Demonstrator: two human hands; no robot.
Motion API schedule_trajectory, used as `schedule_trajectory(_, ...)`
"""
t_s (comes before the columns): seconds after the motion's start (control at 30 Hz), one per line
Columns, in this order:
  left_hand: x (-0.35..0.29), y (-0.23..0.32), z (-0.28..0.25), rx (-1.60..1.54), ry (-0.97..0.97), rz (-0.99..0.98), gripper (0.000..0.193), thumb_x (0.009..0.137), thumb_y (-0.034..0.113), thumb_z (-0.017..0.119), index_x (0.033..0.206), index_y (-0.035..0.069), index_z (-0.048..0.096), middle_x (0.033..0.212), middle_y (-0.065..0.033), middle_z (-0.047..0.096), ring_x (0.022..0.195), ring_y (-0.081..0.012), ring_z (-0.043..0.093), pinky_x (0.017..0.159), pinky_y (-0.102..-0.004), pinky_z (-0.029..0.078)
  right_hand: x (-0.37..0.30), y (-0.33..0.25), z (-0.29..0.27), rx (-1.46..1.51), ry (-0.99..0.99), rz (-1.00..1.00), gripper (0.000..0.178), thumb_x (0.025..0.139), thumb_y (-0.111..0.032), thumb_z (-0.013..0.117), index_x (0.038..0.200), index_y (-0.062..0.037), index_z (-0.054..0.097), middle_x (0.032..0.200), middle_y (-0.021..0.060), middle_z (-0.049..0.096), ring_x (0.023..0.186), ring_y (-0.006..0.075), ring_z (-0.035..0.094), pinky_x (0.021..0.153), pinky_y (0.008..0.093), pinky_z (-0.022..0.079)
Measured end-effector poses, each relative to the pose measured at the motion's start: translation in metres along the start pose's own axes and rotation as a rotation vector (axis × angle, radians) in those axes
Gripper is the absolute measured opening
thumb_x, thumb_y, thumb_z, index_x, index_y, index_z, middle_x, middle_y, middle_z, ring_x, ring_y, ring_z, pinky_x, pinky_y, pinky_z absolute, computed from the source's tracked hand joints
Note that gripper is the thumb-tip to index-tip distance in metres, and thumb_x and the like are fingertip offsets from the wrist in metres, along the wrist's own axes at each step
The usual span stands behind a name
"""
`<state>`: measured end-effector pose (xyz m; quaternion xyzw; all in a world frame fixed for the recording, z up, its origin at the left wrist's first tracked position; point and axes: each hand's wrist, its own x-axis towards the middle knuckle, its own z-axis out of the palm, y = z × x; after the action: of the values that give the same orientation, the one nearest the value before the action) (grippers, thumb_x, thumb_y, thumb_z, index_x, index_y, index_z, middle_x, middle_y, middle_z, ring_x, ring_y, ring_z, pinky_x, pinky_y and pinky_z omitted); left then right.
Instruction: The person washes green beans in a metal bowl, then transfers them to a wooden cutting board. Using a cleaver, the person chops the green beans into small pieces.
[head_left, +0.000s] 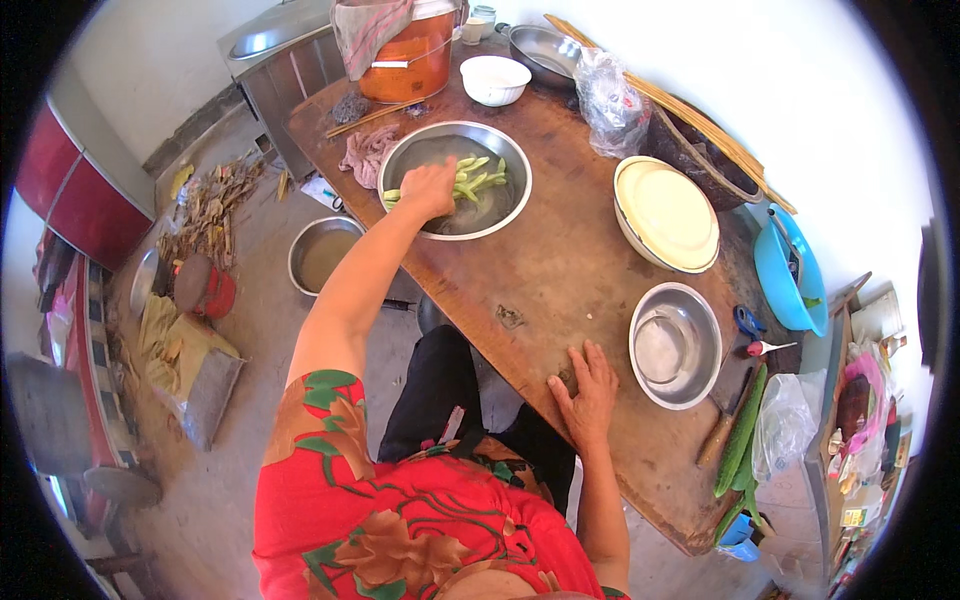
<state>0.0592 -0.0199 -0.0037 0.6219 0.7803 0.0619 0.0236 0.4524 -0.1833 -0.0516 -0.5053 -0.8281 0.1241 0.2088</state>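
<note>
My left hand (430, 190) reaches into a wide metal basin (522, 170), its fingers curled around pale green vegetable pieces (480, 180). More of the pieces stick out on both sides of the hand, over what looks like water. The fingertips are partly hidden. My right hand (588, 395) rests on the brown wooden table (540, 270) near its front edge, fingers spread and holding nothing. Just right of it stands a steel bowl (675, 345) with a shiny, pale bottom. A wooden-handled knife (714, 440) lies beside long green cucumbers (740, 440).
Behind the steel bowl stands a cream-lidded bowl (668, 215). Along the wall are a blue basin (775, 275) and long sticks (690, 110). An orange bucket (410, 75), a white bowl (495, 78) and a pink cloth (367, 152) surround the metal basin. A pot of cloudy liquid (325, 255) stands below the table's left edge.
</note>
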Motion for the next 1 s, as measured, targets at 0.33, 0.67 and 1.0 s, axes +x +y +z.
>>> schedule_trajectory(0.33, 0.001, -0.009, -0.058, -0.239, 0.208, -0.087, 0.068, 0.069, 0.017, 0.072, 0.133, 0.014, 0.048, 0.108, -0.0203, 0.069, 0.103, -0.0379, 0.066, 0.09, -0.0479, 0.051, -0.001, 0.0, 0.0, 0.024, 0.006, -0.007, 0.055, 0.087, -0.037, 0.068, 0.132, -0.0083, 0.057, 0.147, 0.0158, 0.045, 0.138, 0.0343, 0.039, 0.112, 0.0488, 0.028)
schedule_trajectory(0.67, -0.011, 0.017, -0.077, -0.313, 0.218, 0.013, 0.067, 0.067, 0.019, 0.073, 0.131, 0.017, 0.05, 0.106, -0.0196, 0.07, 0.102, -0.0391, 0.066, 0.087, -0.0482, 0.051, -0.002, -0.002, -0.003, 0.022, 0.018, -0.012, 0.054, 0.087, -0.036, 0.068, 0.132, -0.0081, 0.057, 0.146, 0.0166, 0.046, 0.137, 0.0352, 0.039, 0.111, 0.0495, 0.029)
schedule_trajectory(1.0, -0.04, 0.101, -0.063, -0.317, 0.067, 0.217, 0.066, 0.069, 0.018, 0.071, 0.131, 0.019, 0.048, 0.091, -0.019, 0.07, 0.086, -0.0406, 0.068, 0.074, -0.051, 0.053, -0.001, 0.001, 0.003, 0.035, 0.048, -0.028, 0.053, 0.084, -0.032, 0.071, 0.13, -0.0086, 0.059, 0.145, 0.0163, 0.048, 0.136, 0.0336, 0.042, 0.111, 0.046, 0.03)
